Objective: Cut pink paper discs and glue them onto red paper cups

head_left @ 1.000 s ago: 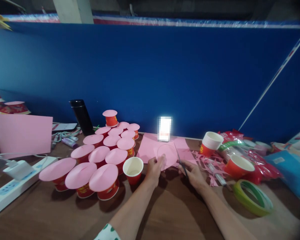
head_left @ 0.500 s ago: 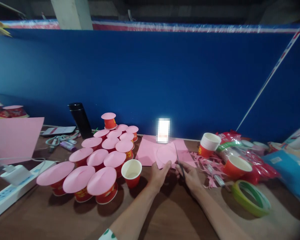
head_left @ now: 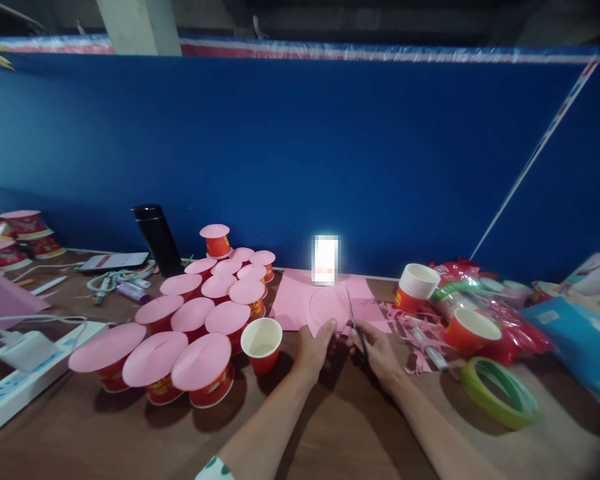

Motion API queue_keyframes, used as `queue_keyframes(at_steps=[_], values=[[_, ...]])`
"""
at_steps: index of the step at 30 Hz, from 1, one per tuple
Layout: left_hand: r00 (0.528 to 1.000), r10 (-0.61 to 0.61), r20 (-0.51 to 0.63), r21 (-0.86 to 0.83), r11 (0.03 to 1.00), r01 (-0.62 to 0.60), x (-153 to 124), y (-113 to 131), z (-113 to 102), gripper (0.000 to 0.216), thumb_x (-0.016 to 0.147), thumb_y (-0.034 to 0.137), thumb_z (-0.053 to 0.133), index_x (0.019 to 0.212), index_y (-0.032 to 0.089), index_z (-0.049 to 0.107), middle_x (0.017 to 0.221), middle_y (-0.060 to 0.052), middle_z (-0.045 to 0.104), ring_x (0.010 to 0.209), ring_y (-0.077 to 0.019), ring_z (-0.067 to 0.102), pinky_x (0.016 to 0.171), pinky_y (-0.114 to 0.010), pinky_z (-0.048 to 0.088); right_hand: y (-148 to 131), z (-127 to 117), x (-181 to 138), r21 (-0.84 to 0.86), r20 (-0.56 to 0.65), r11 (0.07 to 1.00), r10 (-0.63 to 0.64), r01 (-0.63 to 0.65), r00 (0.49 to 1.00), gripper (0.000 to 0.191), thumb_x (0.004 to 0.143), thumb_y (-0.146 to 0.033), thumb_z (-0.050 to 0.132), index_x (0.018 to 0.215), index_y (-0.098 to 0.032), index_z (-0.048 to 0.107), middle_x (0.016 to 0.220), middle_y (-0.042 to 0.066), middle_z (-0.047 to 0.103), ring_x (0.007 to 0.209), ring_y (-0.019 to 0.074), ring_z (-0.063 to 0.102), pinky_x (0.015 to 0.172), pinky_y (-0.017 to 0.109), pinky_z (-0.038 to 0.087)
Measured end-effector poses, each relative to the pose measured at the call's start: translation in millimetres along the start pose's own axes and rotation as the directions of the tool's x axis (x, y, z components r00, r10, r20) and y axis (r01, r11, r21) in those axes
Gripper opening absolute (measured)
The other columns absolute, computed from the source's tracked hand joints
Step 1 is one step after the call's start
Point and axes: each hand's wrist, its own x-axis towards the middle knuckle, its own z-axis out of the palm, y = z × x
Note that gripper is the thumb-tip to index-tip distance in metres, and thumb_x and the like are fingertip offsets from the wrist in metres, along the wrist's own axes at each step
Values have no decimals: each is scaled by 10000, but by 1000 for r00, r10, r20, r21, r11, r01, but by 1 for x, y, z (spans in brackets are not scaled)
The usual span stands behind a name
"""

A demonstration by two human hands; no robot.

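My left hand (head_left: 316, 348) pinches the lower edge of a pink paper piece (head_left: 327, 308) that has a circle outline on it. In my right hand (head_left: 375, 347) is a pair of dark-handled scissors (head_left: 359, 331), the blades pointing away from me beside the paper's right edge. Behind both hands lie pink paper sheets (head_left: 287, 303) on the table. Just left of my left hand stands an uncovered red paper cup (head_left: 263, 360). Farther left, several upturned red cups carry pink paper discs (head_left: 201, 362). Pink paper scraps (head_left: 415, 343) lie to the right of the scissors.
A lit phone (head_left: 325, 260) stands at the blue partition (head_left: 300, 153). On the right are stacked paper cups (head_left: 416, 288), another cup (head_left: 473, 335), red plastic packaging (head_left: 517, 333) and green tape (head_left: 500, 393). A black flask (head_left: 157, 240) and white power strip (head_left: 35, 383) are on the left.
My left hand has shifted slightly down and left on the pink paper piece, which has turned a little. At far left, the raised pink sheet has moved lower and left, uncovering stacked cups.
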Motion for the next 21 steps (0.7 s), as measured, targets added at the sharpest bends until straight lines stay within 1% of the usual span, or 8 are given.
queue_keyframes(at_steps=[4,10,14,18,21], values=[[1000,18,20,-24,1000,-18,3,-4,-1,437,644,514,714,711,88,647,593,-62,649,471,-128,556,442,-227,427,1,0,0,3,9,1000,-12,12,1000,566,561,-454,813,1005,-158,626,592,-20,600,470,93,516,414,193,392],[1000,16,1,-26,1000,-16,1,-5,-1,435,653,516,704,738,94,645,625,-67,659,477,-127,550,443,-229,424,-3,1,-1,-10,12,1000,-24,24,1000,548,558,-444,816,989,-159,635,603,-9,609,490,97,526,424,189,386],[1000,31,6,-15,999,-31,1,-5,0,428,651,508,707,722,91,642,598,-69,651,469,-129,544,435,-228,418,-5,1,-1,-22,15,999,-28,28,999,521,550,-436,822,951,-156,641,588,-15,600,503,101,529,431,187,387],[1000,29,13,-15,999,-29,0,-3,-1,414,665,503,698,721,96,641,582,-58,643,463,-132,553,432,-227,419,-2,1,-1,-10,11,1000,-20,20,1000,529,562,-452,813,966,-160,636,587,-20,596,479,94,512,414,185,375],[999,25,19,-2,1000,-25,-1,-1,-1,394,675,492,691,687,102,634,550,-45,624,439,-126,536,419,-225,408,-2,1,-1,-7,-1,1000,-5,5,1000,546,571,-476,802,980,-157,634,581,-21,589,460,88,500,406,187,374]])
